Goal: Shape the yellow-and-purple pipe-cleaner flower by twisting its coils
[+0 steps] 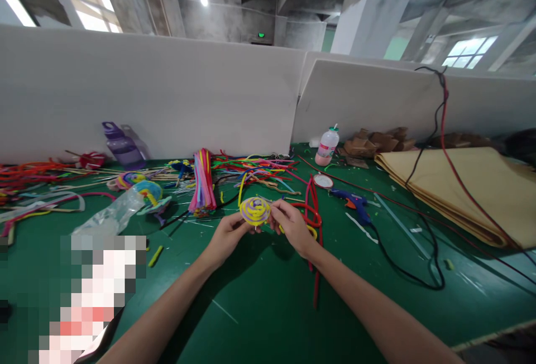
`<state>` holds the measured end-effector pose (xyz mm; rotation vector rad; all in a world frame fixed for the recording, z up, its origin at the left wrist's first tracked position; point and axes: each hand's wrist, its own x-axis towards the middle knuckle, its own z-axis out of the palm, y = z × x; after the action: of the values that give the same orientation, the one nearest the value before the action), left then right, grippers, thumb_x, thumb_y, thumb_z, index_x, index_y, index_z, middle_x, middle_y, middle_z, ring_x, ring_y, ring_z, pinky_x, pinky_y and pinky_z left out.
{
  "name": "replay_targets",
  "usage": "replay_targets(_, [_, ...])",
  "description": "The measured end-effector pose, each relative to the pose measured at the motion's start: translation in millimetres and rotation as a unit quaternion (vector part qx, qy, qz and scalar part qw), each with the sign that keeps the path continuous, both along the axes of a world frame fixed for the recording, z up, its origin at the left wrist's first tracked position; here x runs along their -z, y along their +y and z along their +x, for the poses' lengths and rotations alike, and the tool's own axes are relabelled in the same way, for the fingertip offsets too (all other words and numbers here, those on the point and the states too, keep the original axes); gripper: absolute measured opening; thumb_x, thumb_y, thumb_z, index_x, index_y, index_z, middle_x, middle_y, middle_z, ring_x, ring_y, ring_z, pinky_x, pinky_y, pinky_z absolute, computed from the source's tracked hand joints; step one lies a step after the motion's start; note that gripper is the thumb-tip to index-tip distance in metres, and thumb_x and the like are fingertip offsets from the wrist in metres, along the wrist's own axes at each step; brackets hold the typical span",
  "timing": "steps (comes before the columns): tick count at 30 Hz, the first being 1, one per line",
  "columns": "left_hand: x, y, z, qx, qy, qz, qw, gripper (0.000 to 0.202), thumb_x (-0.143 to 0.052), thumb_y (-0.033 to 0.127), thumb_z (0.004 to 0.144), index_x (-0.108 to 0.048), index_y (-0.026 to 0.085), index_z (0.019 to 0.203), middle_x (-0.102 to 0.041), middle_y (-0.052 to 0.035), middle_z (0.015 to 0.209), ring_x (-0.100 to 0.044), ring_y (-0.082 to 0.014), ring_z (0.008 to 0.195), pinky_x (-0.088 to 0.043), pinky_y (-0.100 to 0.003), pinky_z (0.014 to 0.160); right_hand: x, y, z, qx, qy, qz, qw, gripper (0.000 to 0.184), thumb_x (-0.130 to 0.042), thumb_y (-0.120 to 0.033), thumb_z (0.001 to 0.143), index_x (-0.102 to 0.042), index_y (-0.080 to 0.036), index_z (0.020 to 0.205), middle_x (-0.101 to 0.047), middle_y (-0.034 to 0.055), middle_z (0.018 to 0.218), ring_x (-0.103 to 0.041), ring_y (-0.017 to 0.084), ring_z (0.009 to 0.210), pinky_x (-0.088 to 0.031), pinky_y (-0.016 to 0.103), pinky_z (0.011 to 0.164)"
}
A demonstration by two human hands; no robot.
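A flat spiral disc (255,210) coiled from yellow and purple pipe cleaners sits between both hands, above the green table (259,302). My left hand (229,234) grips the disc's lower left edge, fingers closed on it. My right hand (290,225) pinches the disc's right edge, with a loose yellow pipe-cleaner end by its fingers. A long yellow tail rises from the disc toward the pile behind.
A bundle of pink and mixed pipe cleaners (202,181) and red ones (313,207) lie behind the hands. A blue glue gun (354,203) with black cord, a small bottle (327,145), a purple water bottle (120,145), finished spirals (144,190), tan sheets (469,185) and white partition boards surround.
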<state>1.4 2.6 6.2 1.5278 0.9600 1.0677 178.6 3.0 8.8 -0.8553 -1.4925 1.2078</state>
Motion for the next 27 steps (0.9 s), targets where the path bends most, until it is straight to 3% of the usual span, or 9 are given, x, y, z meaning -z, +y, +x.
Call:
replay_targets(16, [4.5,2,-3,-0.053,-0.019,-0.006,0.998,0.014,-0.067,0.026,0.07,-0.071,0.015,0.077,-0.071,-0.0033,0.075,-0.061,-0.0177,0.072,-0.047,-0.025,0.069,7.7,10,1,0.053,0.064,-0.09,0.992,0.028,-0.043,-0.043,0.085,-0.057,-0.018,0.086,-0.049,-0.0024,0.062,-0.048,0.009,0.048,-0.029,0.019,0.038])
replay_targets(20, [7.1,6,-4,-0.073,-0.014,0.007,0.997,0.014,-0.069,0.023,0.067,-0.072,0.015,0.079,-0.071,-0.0027,0.078,-0.061,-0.0177,0.072,-0.047,-0.025,0.069,7.5,10,1,0.026,0.088,-0.098,0.991,0.029,-0.046,-0.044,0.084,-0.058,-0.018,0.086,-0.051,-0.0021,0.06,-0.048,0.009,0.047,-0.03,0.02,0.039])
replay_targets(27, [4.6,6,-3,-0.044,-0.01,0.031,0.998,0.019,-0.067,0.023,0.068,-0.072,0.016,0.085,-0.072,-0.0029,0.084,-0.063,-0.02,0.079,-0.048,-0.027,0.073,3.3,4,2,-0.1,0.137,-0.161,0.972,0.022,-0.055,-0.04,0.081,-0.053,-0.018,0.081,-0.054,-0.0015,0.059,-0.05,0.01,0.05,-0.03,0.02,0.043])
